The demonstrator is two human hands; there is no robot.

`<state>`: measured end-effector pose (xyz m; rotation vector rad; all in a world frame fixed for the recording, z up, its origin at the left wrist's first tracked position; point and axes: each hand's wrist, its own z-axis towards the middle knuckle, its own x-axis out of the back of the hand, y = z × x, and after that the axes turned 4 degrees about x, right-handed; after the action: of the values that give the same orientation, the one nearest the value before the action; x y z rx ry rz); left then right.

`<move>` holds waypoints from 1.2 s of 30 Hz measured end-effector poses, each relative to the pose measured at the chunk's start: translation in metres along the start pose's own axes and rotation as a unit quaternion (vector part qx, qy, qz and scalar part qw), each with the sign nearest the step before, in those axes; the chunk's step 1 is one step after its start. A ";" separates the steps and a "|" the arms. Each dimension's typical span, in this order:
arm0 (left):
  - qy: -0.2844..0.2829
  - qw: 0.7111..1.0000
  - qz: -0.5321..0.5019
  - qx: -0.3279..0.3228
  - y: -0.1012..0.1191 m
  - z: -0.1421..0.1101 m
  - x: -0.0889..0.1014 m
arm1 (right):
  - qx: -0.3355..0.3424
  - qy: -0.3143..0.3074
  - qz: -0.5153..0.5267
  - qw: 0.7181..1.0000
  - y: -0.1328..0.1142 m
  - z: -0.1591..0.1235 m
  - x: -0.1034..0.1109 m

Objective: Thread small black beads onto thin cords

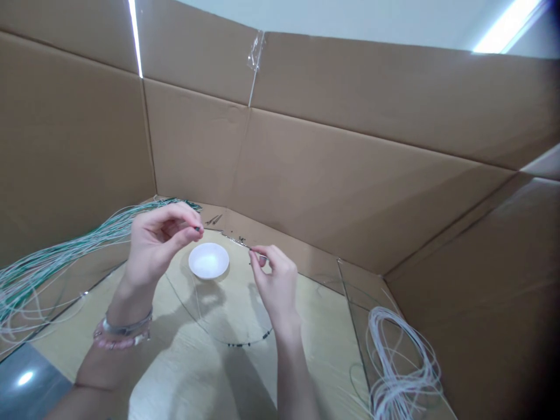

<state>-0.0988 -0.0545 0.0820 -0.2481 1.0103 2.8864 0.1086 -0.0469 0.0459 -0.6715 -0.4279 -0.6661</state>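
Observation:
My left hand (158, 248) pinches a small dark bead (198, 229) between thumb and fingertips. My right hand (275, 281) pinches the end of a thin, stiff thread (258, 251), its tip close to a scatter of small dark beads (238, 240) along the back edge. A fine transparent strand (196, 322) sags in a loop below my hands, with several dark beads (247, 344) strung at its low point. A small white dish (209, 261) sits on the wooden surface between my hands. Its contents are hard to make out.
Brown cardboard panels (306, 175) wall off the back and sides of the light wooden table (315, 326). A bundle of white and green beaded strands (56, 274) lies at left. A coil of white cord (402, 367) lies at lower right. Bracelets (125, 329) circle my left wrist.

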 end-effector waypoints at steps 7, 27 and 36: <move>0.016 1.000 0.000 -0.002 0.003 0.002 0.003 | -0.061 -0.073 -0.053 0.994 0.038 0.010 -0.051; 0.015 0.996 0.074 -0.042 0.013 0.006 0.009 | -0.160 -0.222 -0.101 0.956 0.090 0.015 -0.112; 0.014 0.994 0.091 -0.055 0.015 0.005 0.009 | -0.273 -0.218 -0.140 0.926 0.159 0.038 -0.136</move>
<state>-0.1107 -0.0629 0.0939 -0.2127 0.9252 3.1161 0.1148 0.1305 -0.0707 -1.3179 -0.7728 -0.9223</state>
